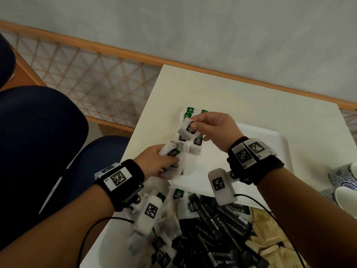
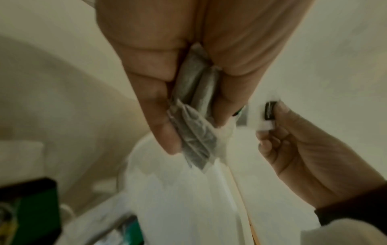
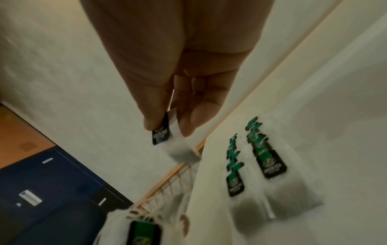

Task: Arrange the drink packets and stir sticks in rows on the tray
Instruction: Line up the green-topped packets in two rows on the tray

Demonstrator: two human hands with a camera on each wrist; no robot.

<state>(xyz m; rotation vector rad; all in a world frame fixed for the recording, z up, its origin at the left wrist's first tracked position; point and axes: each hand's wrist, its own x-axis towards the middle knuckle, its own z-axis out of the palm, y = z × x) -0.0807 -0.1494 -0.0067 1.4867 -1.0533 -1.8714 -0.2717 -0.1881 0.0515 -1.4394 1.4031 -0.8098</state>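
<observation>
My left hand [image 1: 164, 161] grips a bunch of green tea bags [image 1: 174, 157] at the tray's left corner; in the left wrist view the bags [image 2: 194, 119] are squeezed between thumb and fingers. My right hand [image 1: 201, 126] pinches a single tea bag [image 1: 188, 128] by its black-and-green tag above the white tray [image 1: 270, 144]; the wrist view shows that tea bag [image 3: 167, 136] hanging from the fingertips. Two rows of tea bags [image 3: 257, 167] lie overlapped on the tray's far left.
A heap of black coffee and chocolate sticks [image 1: 218, 231], more tea bags [image 1: 160, 246] and tan packets [image 1: 270, 242] lies near me on the white table [image 1: 231, 89]. Patterned cups [image 1: 343, 180] stand at the right edge. A dark blue chair [image 1: 38, 144] is left.
</observation>
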